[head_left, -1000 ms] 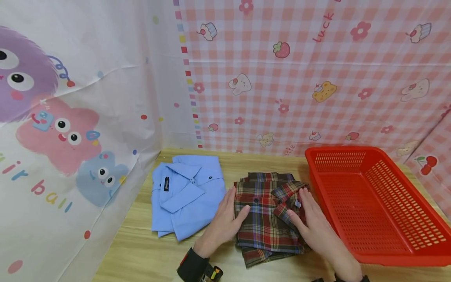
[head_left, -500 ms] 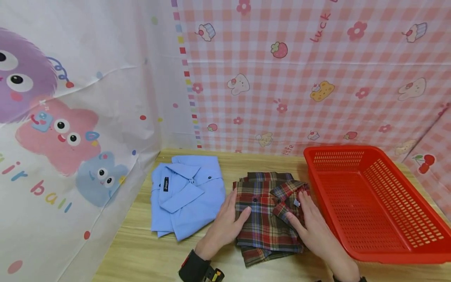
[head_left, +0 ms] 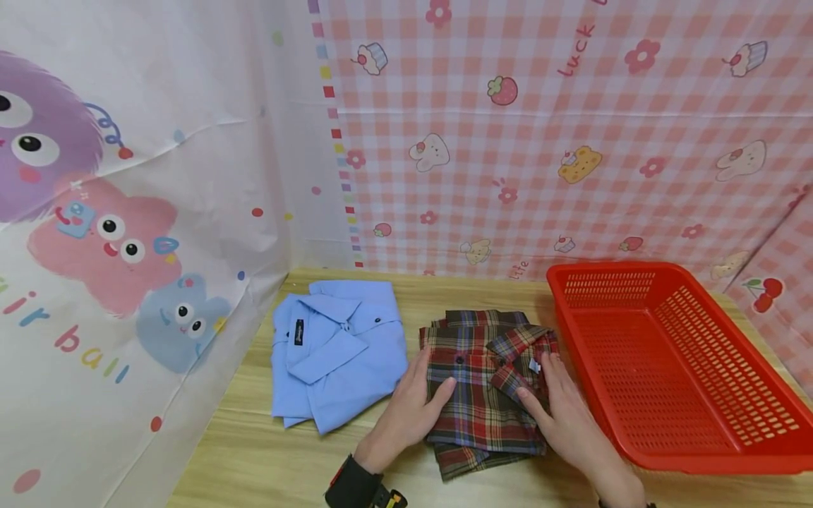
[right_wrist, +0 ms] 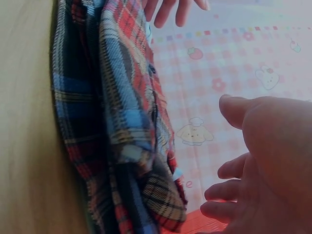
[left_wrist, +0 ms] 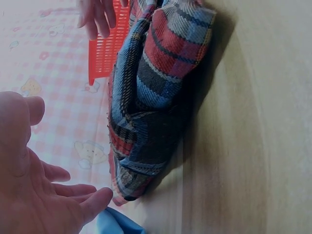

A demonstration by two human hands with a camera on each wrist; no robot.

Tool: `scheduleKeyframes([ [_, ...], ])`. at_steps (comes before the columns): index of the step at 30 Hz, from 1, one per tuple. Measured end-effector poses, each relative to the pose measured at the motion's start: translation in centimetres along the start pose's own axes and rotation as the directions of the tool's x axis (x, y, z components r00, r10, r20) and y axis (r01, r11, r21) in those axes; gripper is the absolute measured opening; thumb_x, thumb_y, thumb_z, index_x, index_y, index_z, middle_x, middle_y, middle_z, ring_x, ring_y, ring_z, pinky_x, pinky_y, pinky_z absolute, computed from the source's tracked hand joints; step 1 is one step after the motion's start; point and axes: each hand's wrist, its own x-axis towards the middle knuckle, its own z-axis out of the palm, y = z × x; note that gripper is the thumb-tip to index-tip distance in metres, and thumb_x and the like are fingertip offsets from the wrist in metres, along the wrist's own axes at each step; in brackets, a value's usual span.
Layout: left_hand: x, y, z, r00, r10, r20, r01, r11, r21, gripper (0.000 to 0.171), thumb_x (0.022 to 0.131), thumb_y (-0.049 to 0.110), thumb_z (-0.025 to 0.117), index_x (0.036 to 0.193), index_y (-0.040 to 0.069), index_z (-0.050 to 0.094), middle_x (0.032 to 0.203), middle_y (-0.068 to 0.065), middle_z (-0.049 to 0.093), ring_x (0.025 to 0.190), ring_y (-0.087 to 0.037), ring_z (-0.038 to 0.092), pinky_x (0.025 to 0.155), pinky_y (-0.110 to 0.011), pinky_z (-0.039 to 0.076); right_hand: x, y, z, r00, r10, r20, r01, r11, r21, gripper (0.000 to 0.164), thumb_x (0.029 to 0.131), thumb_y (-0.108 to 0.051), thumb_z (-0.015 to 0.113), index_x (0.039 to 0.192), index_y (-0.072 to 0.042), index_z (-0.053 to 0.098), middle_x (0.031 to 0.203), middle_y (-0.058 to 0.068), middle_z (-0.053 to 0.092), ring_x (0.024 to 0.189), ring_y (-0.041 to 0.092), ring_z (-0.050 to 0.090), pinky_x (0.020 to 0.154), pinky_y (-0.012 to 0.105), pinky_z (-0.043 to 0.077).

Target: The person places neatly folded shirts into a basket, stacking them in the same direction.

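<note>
A folded plaid shirt (head_left: 483,402) in red, dark green, blue and yellow lies on the table, its collar toward the right. At its left side is my left hand (head_left: 409,406), fingers extended and thumb over the near left part. My right hand (head_left: 571,416) is at the right side, by the collar, its fingers also straight. In the left wrist view the layered edge of the plaid shirt (left_wrist: 151,97) shows beside the fingers. The right wrist view has the other edge of the plaid shirt (right_wrist: 122,112), with the right thumb and fingers spread apart.
Left of the plaid shirt lies a folded light blue shirt (head_left: 375,367) with a black collar label. A red plastic basket (head_left: 705,462) with perforated walls stands at the right. Behind the wooden table (head_left: 235,451) hangs a pink checked cloth (head_left: 527,120); a white printed cloth (head_left: 209,106) hangs at the left.
Both hands have drawn slightly nearer to the person along the plaid shirt's sides. The shirts and the basket stay in place; the head view has shifted a little.
</note>
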Motion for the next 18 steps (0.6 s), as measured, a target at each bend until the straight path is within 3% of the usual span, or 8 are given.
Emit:
scheduleKeyframes([
  [18, -0.5, -0.4, 1.1, 0.999, -0.035, 0.024, 0.035, 0.999, -0.004, 0.08, 0.108, 0.051, 0.045, 0.164, 0.0, 0.016, 0.168, -0.026, 0.018, 0.155, -0.044, 0.021, 0.121, -0.062, 0.027, -0.2, 1.1, 1.1, 0.991, 0.114, 0.071, -0.115, 0.993, 0.012, 0.092, 0.107, -0.05, 0.049, 0.159, 0.014, 0.007, 0.165, 0.039, -0.002, 0.149, 0.061, 0.003, 0.116, 0.076, 0.011],
])
